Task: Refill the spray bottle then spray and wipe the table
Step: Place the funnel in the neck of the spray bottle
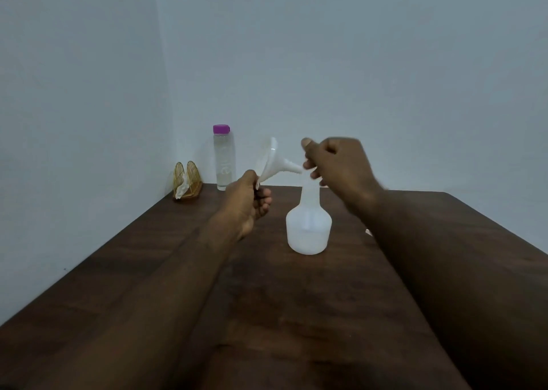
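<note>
- A funnel (271, 164) is pinched by its rim in the left hand (246, 207) and held tilted, its spout pointed at the right hand (338, 164)
- The right hand is blurred, its fingers curled over the neck of the spray bottle (308, 229); whether anything is gripped cannot be told
- The spray bottle is stood upright on the desk (142, 271), its mouth hidden
- A small white bit is mostly hidden behind the right forearm

dark wooden table (296, 315) | centre: white spray bottle (308, 229) | far-left corner: water bottle (224, 161), gold napkin holder (186, 183)

obstacles: spray bottle (308, 226) mid-table | water bottle (224, 158), napkin holder (186, 182) far-left corner
</note>
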A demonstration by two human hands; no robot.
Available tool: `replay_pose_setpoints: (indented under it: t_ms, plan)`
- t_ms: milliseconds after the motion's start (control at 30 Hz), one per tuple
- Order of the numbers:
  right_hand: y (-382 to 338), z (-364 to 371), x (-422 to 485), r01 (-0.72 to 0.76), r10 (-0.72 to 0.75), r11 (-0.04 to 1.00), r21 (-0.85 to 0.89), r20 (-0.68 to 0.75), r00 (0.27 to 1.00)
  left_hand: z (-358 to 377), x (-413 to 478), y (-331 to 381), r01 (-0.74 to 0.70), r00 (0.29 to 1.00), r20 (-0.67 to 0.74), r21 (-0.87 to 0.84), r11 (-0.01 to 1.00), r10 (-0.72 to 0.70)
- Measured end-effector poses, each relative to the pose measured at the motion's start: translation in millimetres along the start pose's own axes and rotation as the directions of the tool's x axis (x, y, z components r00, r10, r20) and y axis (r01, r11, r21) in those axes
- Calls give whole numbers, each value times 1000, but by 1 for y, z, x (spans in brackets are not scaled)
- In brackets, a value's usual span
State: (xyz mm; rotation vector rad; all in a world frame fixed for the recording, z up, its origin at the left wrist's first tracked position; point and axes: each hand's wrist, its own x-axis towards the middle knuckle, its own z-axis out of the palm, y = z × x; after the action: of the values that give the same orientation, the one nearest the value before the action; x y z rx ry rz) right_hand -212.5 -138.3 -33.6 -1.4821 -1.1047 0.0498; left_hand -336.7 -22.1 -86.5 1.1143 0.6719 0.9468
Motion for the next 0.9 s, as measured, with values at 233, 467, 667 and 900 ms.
replay_pose_setpoints:
  t_ms: [233,467,667,900]
  plan:
    - [-8,-25,29,50,-2,988,-143,318,948,19,7,29,-149,986,100,160,976,134]
    - [-5,-24,33,169,-131,968,-187,202,971,35,18,49,-249,963,140,119,961,232]
    - [2,-26,38,175,-147,956,-237,132,980,45,28,45,-224,969,123,84,971,213]
    - [16,-28,38,161,-133,946,-281,117,984,50,33,29,-181,979,106,85,980,172]
